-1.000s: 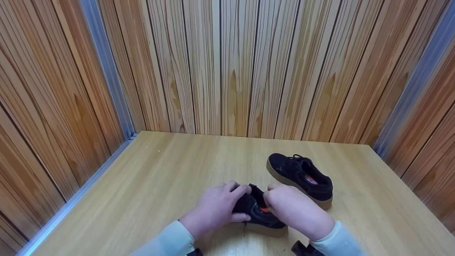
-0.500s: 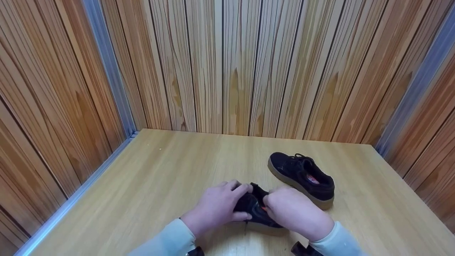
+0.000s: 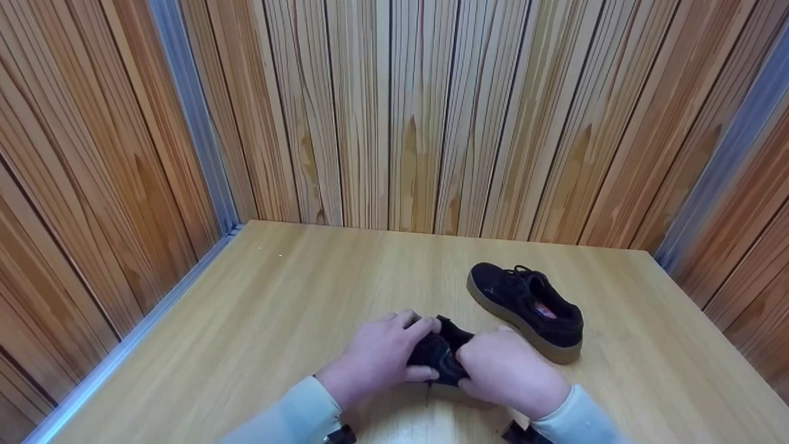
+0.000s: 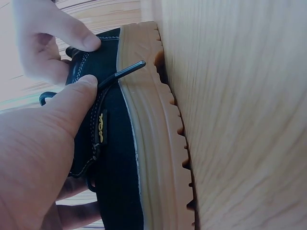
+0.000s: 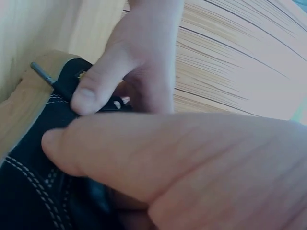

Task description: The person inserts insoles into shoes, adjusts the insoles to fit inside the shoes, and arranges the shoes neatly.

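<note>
A black sneaker [image 3: 434,354] with a tan gum sole [image 4: 158,143] stands on the wooden table between both hands. My left hand [image 3: 376,357] grips its front part, thumb on the near side and fingers over the far side. My right hand [image 3: 508,373] holds the collar by the opening; its thumb [image 5: 62,148] presses the outer side while the other fingers are mostly hidden inside. A black lace end [image 4: 127,72] sticks out past the left thumb, over the sole. Beyond the right hand rests a second black sneaker [image 3: 502,293], laces tied, with a colourful insole.
The wooden table [image 3: 320,271] ends at wood-plank panels [image 3: 413,123] behind and on both sides. A metal strip [image 3: 142,327] runs along the left edge. Dark wrist straps [image 3: 339,435] show below the pale sleeves [image 3: 290,410].
My right hand has shifted slightly and its thumb now lies against the sneaker's near side, covering the orange inside. The left hand keeps its grip. The view has shifted a little.
</note>
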The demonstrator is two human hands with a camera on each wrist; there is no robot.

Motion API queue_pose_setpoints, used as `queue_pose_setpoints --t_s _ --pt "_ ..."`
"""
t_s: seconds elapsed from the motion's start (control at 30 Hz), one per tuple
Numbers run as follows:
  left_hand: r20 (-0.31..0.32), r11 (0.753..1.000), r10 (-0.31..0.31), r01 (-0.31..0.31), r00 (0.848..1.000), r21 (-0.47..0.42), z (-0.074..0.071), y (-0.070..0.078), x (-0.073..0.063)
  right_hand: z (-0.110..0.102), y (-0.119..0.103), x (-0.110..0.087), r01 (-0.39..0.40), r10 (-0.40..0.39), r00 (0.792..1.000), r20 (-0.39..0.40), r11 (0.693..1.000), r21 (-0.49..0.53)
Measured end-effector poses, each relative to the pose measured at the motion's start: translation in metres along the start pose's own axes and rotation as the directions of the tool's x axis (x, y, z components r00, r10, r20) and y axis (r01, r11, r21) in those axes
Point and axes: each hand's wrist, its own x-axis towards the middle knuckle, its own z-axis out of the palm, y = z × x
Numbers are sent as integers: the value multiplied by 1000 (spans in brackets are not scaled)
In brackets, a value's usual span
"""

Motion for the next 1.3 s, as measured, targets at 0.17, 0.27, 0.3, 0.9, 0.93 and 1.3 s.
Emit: queue_pose_setpoints --t_s 0.17,0.27,0.3,0.9,0.93,1.3 --pt "-28 1000 14 -13 1000 24 1 1 0 5 0 0 -7 5 999 -45 999 -31" --pt "-11 1000 7 -7 1000 9 1 1 0 7 -1 1 -8 8 999 -34 1000 -19" --pt "-4 1000 4 -4 1000 4 1 1 -1 7 -1 1 -11 10 1000 -30 1000 -16" --pt "19 999 -28 29 999 -29 -2 1 -1 7 -15 13 -169 167 974 154 986 -1" --pt "21 999 -29 30 999 -34 -1 1 -2 7 -16 13 -186 184 967 174 982 -1" --pt "12 1000 2 -2 1000 7 -1 1 -1 13 -27 14 -258 263 941 214 965 -49"
